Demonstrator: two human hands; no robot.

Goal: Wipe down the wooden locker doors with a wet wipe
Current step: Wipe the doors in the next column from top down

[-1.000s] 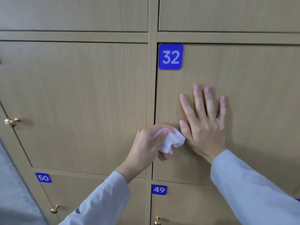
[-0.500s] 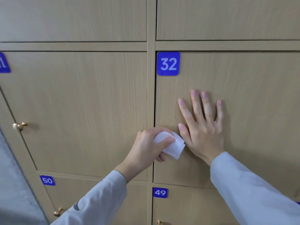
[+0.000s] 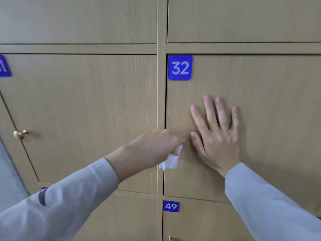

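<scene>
Light wooden locker doors fill the head view. Door 32 (image 3: pixel 260 101), with a blue number plate (image 3: pixel 180 67) at its top left corner, stands right of the vertical frame strip. My right hand (image 3: pixel 217 134) lies flat on door 32 with fingers straight and spread. My left hand (image 3: pixel 156 145) grips a crumpled white wet wipe (image 3: pixel 171 160) at the left edge of door 32, just left of my right thumb. Most of the wipe is hidden under my fingers; its lower part hangs below them.
The door left of the strip (image 3: pixel 83 110) has a brass knob (image 3: pixel 20 133) near its left edge. Below are door 49 (image 3: pixel 199 221) with its blue plate (image 3: pixel 171 206) and another lower door. Further doors run along the top. A grey surface (image 3: pixel 8 171) shows at far left.
My left hand has turned over and shifted right, so the wipe now hangs below the fingers against the edge of door 32. My right hand stays flat on the door.
</scene>
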